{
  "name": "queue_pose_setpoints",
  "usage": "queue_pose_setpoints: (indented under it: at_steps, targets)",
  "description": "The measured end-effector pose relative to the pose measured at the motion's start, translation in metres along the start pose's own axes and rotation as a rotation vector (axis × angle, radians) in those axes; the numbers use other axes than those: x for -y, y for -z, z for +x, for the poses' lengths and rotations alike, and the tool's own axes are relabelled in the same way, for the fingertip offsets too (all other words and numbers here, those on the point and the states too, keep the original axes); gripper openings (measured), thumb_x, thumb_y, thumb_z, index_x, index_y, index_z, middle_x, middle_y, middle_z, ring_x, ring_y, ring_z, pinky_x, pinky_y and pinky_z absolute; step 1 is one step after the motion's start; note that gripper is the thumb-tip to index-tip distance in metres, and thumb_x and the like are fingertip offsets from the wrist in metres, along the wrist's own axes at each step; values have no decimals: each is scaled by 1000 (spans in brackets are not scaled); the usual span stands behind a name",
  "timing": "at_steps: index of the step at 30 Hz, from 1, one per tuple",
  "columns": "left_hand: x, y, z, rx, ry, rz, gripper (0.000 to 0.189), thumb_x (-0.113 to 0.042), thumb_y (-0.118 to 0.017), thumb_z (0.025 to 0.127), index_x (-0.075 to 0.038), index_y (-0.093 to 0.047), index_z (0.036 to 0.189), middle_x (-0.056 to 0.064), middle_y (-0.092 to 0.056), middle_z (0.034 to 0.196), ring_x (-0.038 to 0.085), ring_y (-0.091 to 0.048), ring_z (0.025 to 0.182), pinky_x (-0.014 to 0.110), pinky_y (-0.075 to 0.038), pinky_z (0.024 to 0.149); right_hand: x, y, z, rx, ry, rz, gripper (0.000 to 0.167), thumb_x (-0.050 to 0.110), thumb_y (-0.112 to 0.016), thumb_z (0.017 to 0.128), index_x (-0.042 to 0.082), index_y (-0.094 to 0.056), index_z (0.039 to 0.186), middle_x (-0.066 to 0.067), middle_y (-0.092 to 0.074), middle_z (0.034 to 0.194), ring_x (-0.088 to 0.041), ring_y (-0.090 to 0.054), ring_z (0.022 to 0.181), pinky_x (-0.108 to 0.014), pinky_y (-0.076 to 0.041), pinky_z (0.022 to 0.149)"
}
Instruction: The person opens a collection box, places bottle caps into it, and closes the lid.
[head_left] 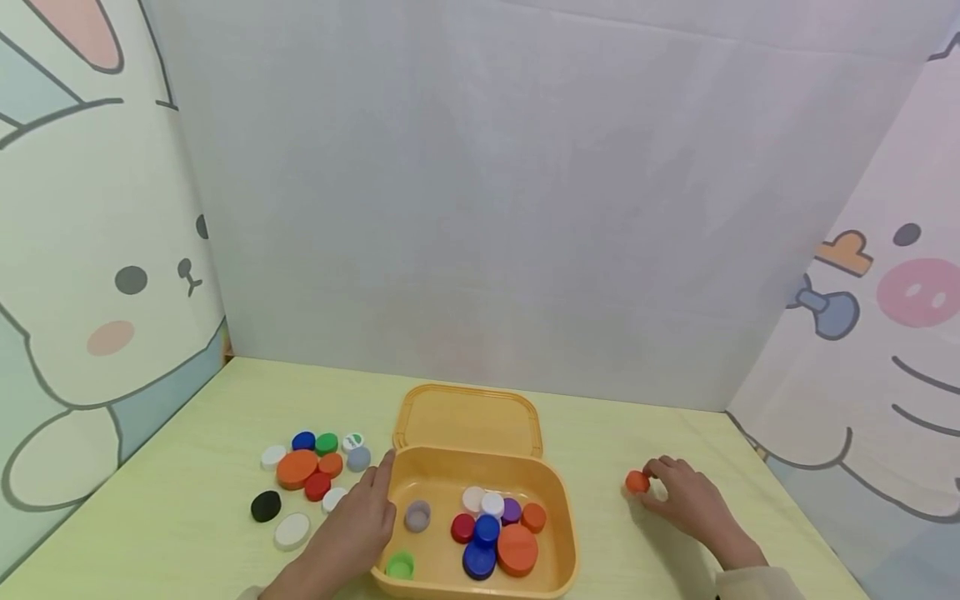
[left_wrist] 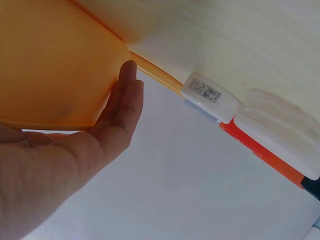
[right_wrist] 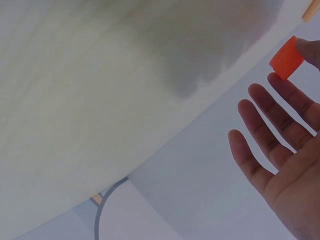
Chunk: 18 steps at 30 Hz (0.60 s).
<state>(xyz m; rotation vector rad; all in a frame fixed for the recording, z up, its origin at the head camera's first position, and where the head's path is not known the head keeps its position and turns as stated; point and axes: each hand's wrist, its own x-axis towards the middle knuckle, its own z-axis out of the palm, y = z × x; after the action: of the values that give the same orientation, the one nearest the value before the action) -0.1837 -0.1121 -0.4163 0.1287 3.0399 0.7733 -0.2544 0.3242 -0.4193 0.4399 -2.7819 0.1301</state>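
My left hand (head_left: 354, 523) holds the left wall of a yellow-orange plastic box (head_left: 564, 521). In the left wrist view, its fingers (left_wrist: 131, 102) lie along the outside of that wall, with the thumb by the rim, partly out of frame. To the right of the box, my right hand (head_left: 693, 500) pinches an orange bottle cap (head_left: 637, 482) between thumb and index finger; its other fingers spread loosely in the right wrist view. Inside the box lie several caps, among them a large orange cap (head_left: 517, 550), a dark blue cap (head_left: 479, 560) and a green cap (head_left: 401, 566).
Left of the box, several more caps lie on the pale yellow table (head_left: 592, 433), including a black cap (head_left: 266, 506) and a large orange-red cap (head_left: 297, 469). Behind the box lies its lid (head_left: 468, 417). A grey-white cloth (head_left: 480, 208) hangs at the back.
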Motion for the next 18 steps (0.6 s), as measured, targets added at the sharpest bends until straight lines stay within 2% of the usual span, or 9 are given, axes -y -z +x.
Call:
queue_pose_setpoints:
  at_steps: [6, 12, 18]
  targets:
    - [-1, 0, 0, 6, 10, -9, 59, -17, -46, 89, -4, -24, 142, 17, -50, 124, 21, -55, 95, 46, -49, 87, 23, 11, 5, -102, 93, -17, 24, 27, -77, 66, 19, -61, 82, 7, -59, 82, -12, -51, 72, -30, -40, 56]
    - [0, 0, 0, 2, 5, -10, 59, -17, -46, 89, -4, -24, 142, 15, -51, 121, 19, -55, 92, 45, -49, 86, 57, 24, 9, -135, 169, -35, 27, 31, -78, 66, 19, -61, 84, 9, -59, 85, -10, -50, 74, -26, -38, 56]
    - [1, 0, 0, 1, 1, -11, 59, -16, -46, 89, -4, -24, 143, 17, -50, 123, 21, -56, 94, 46, -49, 86, 86, 32, 11, -197, 275, -99, 29, 36, -77, 66, 21, -60, 84, 11, -58, 86, -8, -49, 75, -22, -37, 56]
